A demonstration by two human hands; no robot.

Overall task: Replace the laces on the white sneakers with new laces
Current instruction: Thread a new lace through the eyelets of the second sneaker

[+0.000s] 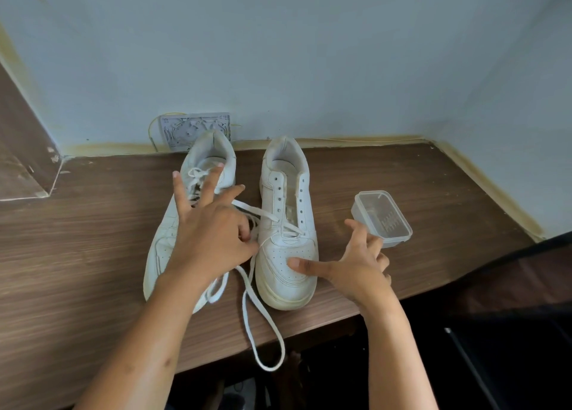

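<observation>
Forearms reach over a wood-grain counter [402, 174] in a pale blue corner; two sneakers [286, 224] sit heels to the wall. Left hand [213, 233] pinches the lace [247, 298], other fingers spread; right hand [356, 267], fingers loosely spread, thumbs the toe beside a plastic box [382, 219].

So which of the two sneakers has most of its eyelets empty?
The right sneaker: only its lowest eyelets carry lace, and the right hand touches its toe. The left sneaker is laced higher up.
</observation>
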